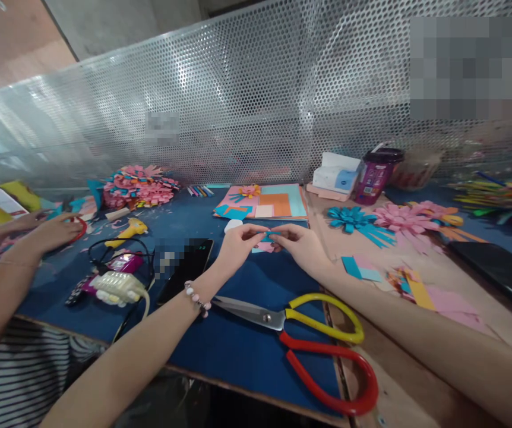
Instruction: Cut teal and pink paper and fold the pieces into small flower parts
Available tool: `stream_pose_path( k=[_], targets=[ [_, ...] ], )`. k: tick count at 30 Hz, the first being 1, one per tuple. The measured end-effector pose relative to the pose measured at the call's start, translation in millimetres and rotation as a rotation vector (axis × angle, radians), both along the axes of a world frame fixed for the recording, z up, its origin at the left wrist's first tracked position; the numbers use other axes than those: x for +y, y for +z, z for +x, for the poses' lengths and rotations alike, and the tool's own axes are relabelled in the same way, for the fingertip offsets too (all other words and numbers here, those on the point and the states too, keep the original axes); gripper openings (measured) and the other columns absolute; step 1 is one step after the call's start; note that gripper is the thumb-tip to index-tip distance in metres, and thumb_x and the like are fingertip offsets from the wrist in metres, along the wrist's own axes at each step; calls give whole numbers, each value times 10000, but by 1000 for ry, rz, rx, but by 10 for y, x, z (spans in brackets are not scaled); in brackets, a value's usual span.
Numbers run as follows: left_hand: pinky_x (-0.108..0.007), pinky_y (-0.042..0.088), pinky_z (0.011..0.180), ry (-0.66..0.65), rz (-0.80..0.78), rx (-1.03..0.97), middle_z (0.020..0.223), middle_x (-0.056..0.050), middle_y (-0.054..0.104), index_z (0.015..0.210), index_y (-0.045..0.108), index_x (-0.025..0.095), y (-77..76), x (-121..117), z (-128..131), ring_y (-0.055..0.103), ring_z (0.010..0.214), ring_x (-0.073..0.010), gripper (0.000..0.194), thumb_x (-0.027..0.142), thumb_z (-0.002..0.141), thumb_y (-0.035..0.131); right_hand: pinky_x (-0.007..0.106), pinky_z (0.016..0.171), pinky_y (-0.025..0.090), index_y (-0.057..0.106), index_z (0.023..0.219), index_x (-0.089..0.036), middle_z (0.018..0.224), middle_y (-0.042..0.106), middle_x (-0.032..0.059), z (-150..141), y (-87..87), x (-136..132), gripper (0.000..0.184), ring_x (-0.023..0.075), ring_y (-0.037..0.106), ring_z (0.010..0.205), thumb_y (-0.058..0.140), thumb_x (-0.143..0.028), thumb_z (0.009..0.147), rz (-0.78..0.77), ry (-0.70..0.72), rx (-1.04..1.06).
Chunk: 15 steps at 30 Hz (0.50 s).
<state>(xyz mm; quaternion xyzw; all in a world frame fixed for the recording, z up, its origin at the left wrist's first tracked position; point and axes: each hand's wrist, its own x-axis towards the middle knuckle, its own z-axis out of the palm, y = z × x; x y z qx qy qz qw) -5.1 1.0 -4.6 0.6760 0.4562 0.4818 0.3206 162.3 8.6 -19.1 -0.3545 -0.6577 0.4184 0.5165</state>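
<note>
My left hand (243, 241) and my right hand (295, 242) meet over the blue tabletop, fingertips pinched on a small blue piece of paper (268, 236). Its exact shape is mostly hidden by the fingers. Just under it show bits of pink and pale paper (262, 247). A white piece of paper (233, 224) lies behind my left hand. Nearer to me, between my forearms, rest large scissors (267, 318) with one yellow and one red handle, blades spread slightly and pointing left. A beaded bracelet (197, 298) is on my left wrist.
Stacked coloured paper (278, 202) lies ahead. Paper flowers (351, 221), paper strips and a phone (499, 273) are on the right, behind them a purple cup (377, 175). Left are another phone (187, 270), a power strip (120, 286), a yellow glue gun (128, 232) and a co-worker's hands (60, 232).
</note>
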Motion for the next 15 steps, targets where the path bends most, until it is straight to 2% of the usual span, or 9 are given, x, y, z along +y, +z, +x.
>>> stream_pose_path(
  k=[10, 15],
  targets=[
    [-279, 469, 703, -7, 12, 0, 873, -51, 683, 903, 686, 179, -1, 1, 3, 607, 771, -164, 234, 306, 737, 581, 285, 584, 501, 653, 852, -160, 588, 637, 4, -11, 71, -36, 242, 156, 616, 559, 636, -357, 712, -44, -45, -17],
    [-263, 466, 667, -12, 8, 7, 871, -52, 684, 912, 683, 173, 7, -7, 4, 606, 773, -164, 240, 306, 741, 579, 281, 590, 507, 652, 845, -166, 582, 628, -4, -12, 111, -64, 233, 147, 611, 558, 632, -356, 712, -46, -65, -50]
  ],
)
